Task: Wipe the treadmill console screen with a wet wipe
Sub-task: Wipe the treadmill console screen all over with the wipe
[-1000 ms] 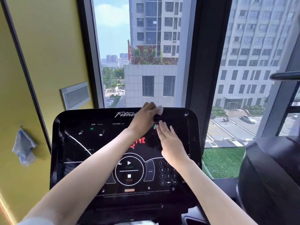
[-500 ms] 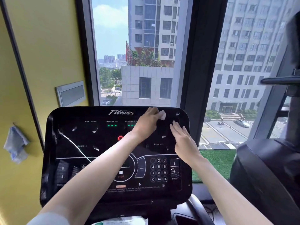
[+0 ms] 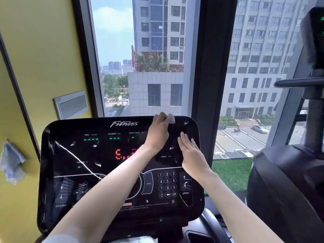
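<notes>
The black treadmill console screen [image 3: 91,155] fills the lower middle of the head view, with green and red lit digits and a white keypad. My left hand [image 3: 157,132] reaches across to the console's upper right edge and grips a small white wet wipe [image 3: 171,118], which shows above its fingers. My right hand [image 3: 190,151] lies flat with straight fingers on the right part of the screen, just below and right of the left hand. Both forearms cover the middle of the console.
A yellow wall stands on the left with a blue cloth [image 3: 11,163] hanging on it and a grey panel [image 3: 71,104]. A large window is behind the console. A dark machine [image 3: 287,190] stands at right. A white pack [image 3: 140,240] peeks out below the console.
My left hand with the wipe has slid right and up to the console's top right edge. My right hand has moved right along the screen.
</notes>
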A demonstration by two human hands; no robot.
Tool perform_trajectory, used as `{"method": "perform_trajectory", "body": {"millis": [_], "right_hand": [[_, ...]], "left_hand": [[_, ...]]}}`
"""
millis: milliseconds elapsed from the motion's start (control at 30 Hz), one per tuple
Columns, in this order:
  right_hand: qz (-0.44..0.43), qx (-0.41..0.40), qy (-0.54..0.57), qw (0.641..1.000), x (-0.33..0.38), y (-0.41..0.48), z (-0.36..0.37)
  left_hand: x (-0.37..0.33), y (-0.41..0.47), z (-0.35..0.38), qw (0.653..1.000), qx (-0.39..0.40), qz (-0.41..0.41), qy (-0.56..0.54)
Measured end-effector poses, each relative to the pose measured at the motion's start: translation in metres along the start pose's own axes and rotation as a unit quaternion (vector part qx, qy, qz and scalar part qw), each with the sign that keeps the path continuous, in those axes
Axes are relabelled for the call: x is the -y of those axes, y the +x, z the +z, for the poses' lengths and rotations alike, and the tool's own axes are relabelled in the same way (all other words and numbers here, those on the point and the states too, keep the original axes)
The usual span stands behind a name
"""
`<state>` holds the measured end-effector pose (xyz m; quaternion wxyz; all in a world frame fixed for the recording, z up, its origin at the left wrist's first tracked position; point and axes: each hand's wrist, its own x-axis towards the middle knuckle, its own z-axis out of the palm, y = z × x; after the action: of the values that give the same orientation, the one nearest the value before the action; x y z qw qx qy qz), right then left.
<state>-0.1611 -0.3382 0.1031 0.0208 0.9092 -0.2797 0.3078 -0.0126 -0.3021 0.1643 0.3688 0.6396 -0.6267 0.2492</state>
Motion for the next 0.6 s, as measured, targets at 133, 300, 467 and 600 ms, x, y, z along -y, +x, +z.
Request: {"method": "perform_trajectory", "body": {"millis": [133,300,467,600], "right_hand": [[0.003,0.000,-0.009,1.000,-0.001,0.001,-0.002],[0.007,0.005,-0.009,1.000,0.002,0.000,-0.004],[0.013,0.012,0.000,1.000,0.002,0.001,-0.004],[0.014,0.022,-0.008,1.000,0.003,0.001,-0.003]], "left_hand": [[0.003,0.007,0.000,1.000,0.007,0.015,0.008],[-0.010,0.004,0.005,0.999,0.018,0.026,0.007],[-0.004,0.014,0.007,0.997,-0.034,-0.057,-0.027],[-0.014,0.010,0.009,0.996,0.043,0.077,0.003]]}}
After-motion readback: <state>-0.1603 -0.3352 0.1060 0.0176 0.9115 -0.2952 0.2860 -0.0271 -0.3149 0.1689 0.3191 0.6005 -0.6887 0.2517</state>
